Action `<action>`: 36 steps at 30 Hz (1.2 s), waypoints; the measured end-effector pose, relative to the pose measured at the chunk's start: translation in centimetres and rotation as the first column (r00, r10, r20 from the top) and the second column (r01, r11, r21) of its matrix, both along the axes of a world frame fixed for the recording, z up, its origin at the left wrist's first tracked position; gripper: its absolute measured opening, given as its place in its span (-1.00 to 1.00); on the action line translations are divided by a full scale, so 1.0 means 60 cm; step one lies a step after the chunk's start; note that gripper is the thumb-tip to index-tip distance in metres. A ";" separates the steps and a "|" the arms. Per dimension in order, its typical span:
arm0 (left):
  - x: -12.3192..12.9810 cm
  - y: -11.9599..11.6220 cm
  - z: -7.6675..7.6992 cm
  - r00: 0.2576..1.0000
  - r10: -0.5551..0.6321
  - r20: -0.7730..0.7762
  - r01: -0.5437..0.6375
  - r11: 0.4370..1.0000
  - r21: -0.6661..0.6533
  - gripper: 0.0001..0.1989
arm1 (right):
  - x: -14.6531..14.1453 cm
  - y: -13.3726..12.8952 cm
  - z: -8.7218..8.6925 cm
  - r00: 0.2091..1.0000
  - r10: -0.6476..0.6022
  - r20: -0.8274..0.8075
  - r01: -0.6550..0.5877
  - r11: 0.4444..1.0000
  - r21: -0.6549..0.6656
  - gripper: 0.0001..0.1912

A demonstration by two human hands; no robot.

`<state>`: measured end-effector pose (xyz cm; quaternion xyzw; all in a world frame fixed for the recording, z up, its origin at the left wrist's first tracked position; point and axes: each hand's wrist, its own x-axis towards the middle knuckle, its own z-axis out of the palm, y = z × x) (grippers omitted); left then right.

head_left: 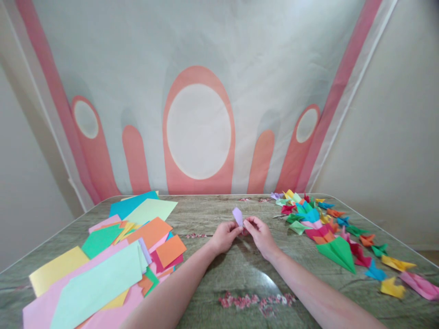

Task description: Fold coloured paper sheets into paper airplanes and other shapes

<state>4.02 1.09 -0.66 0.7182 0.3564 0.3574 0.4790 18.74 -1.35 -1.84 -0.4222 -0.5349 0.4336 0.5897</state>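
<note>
A small folded piece of lilac paper [238, 216] is held upright above the middle of the table. My left hand [225, 236] pinches its lower left side between thumb and fingers. From the right, my right hand [259, 235] closes its fingertips on the lower end of the same paper. The two hands almost meet there, and the fingers hide the bottom of the fold.
Loose coloured sheets, among them a pale green sheet [99, 278] and an orange sheet [170, 251], overlap on the left. Several folded paper figures, including a green paper plane [338, 253], spread along the right of the wood-patterned table [202, 288]. A printed backdrop [199, 132] hangs behind.
</note>
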 end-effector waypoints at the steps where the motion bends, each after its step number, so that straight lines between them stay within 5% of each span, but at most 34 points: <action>1: -0.001 0.001 0.001 1.000 -0.022 0.010 0.022 1.000 -0.011 -0.68 | 0.000 0.000 0.000 1.000 0.005 -0.006 -0.005 1.000 -0.003 -0.74; 6: -0.005 0.000 0.005 0.992 -0.111 0.068 0.112 0.993 -0.022 -0.67 | 0.001 0.000 0.001 1.000 0.010 0.014 -0.010 1.000 0.005 -0.76; 14: 0.000 0.001 -0.002 0.999 -0.019 -0.035 0.020 0.999 0.043 -0.59 | 0.001 0.001 0.000 0.995 -0.079 0.058 0.078 0.997 0.029 -0.77; 36: -0.011 0.002 0.007 0.993 -0.035 -0.114 0.049 0.991 0.128 -0.54 | 0.002 0.003 0.000 0.989 -0.076 0.130 0.073 0.997 0.027 -0.76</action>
